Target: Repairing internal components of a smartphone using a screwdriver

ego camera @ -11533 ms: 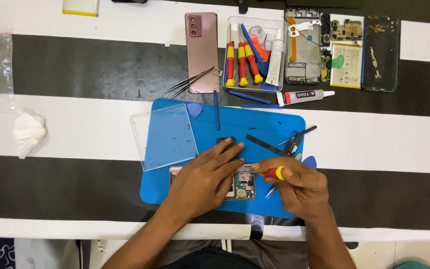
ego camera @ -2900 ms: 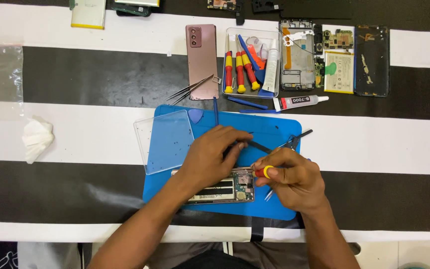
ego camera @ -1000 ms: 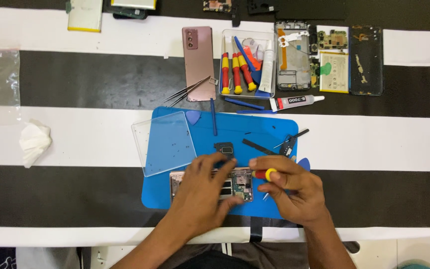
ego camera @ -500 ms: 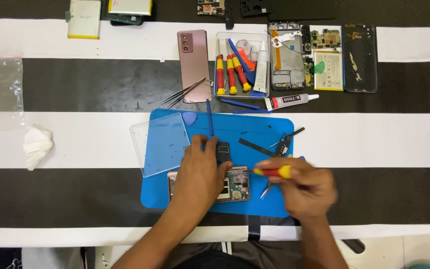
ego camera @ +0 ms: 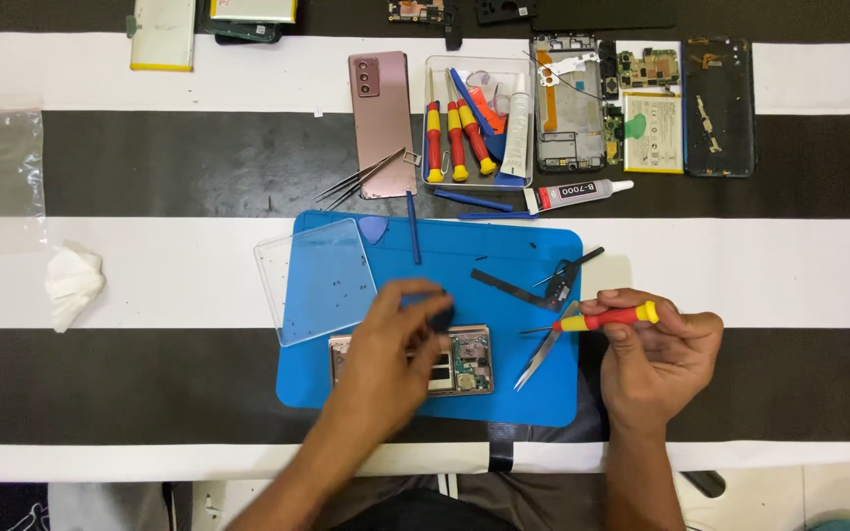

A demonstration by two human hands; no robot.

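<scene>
On the striped table, going left to right, a crumpled tissue lies well apart from the blue mat, where a clear plastic lid sits at the mat's left corner. The left hand rests over the opened phone on the mat, fingers curled and pinching a small dark part (blurred, so its kind is unclear). The right hand pinches a red-and-yellow screwdriver just above the tweezers. Judging from this, the part is best lifted straight and slowly, with the screwdriver tip kept off the circuit board.
</scene>
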